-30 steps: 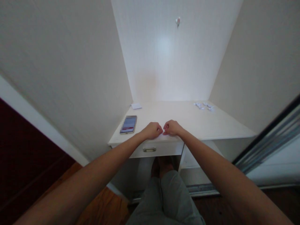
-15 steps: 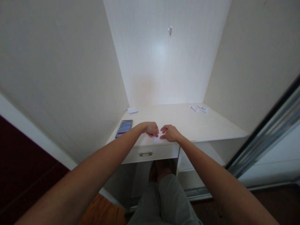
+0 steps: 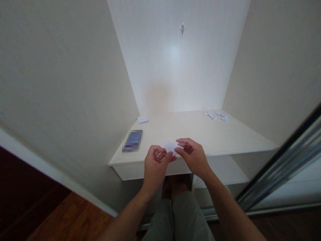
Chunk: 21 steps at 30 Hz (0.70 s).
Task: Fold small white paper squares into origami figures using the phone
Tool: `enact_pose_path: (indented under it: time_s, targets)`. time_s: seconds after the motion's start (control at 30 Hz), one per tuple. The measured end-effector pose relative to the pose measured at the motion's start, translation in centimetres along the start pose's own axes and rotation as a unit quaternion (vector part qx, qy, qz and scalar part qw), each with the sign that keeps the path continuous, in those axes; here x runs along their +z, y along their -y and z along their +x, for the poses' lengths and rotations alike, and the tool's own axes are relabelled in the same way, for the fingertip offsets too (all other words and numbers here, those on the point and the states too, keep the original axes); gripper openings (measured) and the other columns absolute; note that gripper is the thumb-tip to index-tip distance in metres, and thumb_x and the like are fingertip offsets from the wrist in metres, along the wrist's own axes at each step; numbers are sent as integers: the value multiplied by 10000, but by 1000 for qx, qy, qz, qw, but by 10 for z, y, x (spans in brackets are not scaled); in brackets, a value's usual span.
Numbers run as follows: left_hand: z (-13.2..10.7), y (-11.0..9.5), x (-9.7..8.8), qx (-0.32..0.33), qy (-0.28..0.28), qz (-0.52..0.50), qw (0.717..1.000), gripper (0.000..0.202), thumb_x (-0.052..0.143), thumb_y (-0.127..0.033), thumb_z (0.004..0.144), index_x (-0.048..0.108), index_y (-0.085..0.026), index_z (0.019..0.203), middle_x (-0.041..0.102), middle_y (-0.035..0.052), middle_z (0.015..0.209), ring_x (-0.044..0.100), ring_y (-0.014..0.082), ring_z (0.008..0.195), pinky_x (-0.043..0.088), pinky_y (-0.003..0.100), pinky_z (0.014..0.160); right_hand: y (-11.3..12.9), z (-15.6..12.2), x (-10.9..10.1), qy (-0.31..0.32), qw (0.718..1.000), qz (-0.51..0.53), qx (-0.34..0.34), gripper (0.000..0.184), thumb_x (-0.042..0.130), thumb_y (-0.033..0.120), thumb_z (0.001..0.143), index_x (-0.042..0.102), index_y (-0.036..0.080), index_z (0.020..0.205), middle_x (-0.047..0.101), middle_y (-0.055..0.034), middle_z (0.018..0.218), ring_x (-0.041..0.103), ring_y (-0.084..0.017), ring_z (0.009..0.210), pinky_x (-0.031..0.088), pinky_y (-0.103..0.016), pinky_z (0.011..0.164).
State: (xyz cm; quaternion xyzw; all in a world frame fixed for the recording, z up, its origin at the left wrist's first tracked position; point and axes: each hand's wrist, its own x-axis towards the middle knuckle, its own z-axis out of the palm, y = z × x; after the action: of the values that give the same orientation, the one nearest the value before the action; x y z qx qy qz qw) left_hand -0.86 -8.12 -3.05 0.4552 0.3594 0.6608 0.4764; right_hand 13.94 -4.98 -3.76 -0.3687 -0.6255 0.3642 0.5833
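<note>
A small white piece of paper (image 3: 170, 146) is held up between my two hands, just above the front edge of the white desktop (image 3: 173, 127). My left hand (image 3: 156, 162) pinches its lower left side between thumb and fingers. On the other side, my right hand (image 3: 192, 154) grips the right edge with thumb and fingertips. Part of the paper is hidden behind my fingers.
A phone or tablet (image 3: 132, 140), blurred, lies at the desktop's left. Behind it rests a folded white paper (image 3: 142, 119). Several small white paper pieces (image 3: 217, 115) lie at the back right. Side walls flank the desktop, and a small hook (image 3: 182, 28) is on the back wall.
My hands have come back toward me and turned, lifting the white paper off the desktop. It was mostly hidden under my fingers before; now both hands hold it.
</note>
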Motion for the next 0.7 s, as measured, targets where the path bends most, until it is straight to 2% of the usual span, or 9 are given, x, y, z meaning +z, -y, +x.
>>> enact_pose_path:
  time_s: [0.1, 0.17, 0.3, 0.47, 0.7]
  targets:
    - [-11, -17, -4, -31, 37, 29, 998, 459, 851, -231, 710, 454, -216, 941, 627, -55, 785, 683, 141, 708, 652, 334, 647, 22, -6, -8, 35, 996, -79, -33, 209, 717, 243, 875, 746, 236, 1082, 762, -45, 946, 681, -179, 784, 548, -318, 732]
    - [-14, -25, -5, -41, 47, 35, 997, 480, 853, -231, 714, 458, -215, 988, 648, -50, 773, 689, 150, 704, 651, 332, 642, 36, -7, -10, 63, 985, -135, -90, 217, 672, 202, 911, 745, 234, 1113, 750, -47, 943, 675, -179, 824, 540, -320, 766]
    - [-21, -37, -3, -26, 34, 42, 998, 418, 843, -264, 741, 517, -184, 990, 690, -17, 804, 705, 156, 735, 647, 317, 676, 57, -9, -6, 103, 955, -193, -200, 295, 579, 149, 967, 703, 222, 1224, 715, -82, 1080, 664, -191, 983, 539, -342, 876]
    - [-23, -45, -3, -2, 27, 46, 999, 364, 842, -292, 752, 585, -167, 977, 716, 11, 826, 716, 169, 762, 643, 310, 692, 66, -13, 2, 70, 931, -244, -262, 315, 582, 139, 958, 680, 216, 1247, 690, -116, 1181, 634, -230, 1104, 542, -415, 960]
    - [-27, -48, -4, -11, 32, 2, 999, 359, 842, -291, 761, 613, -170, 1010, 703, 3, 800, 706, 167, 746, 649, 345, 728, 66, -19, 5, 28, 908, -266, -323, 397, 596, 96, 936, 663, 299, 1270, 697, -87, 1255, 646, -236, 1108, 563, -447, 923]
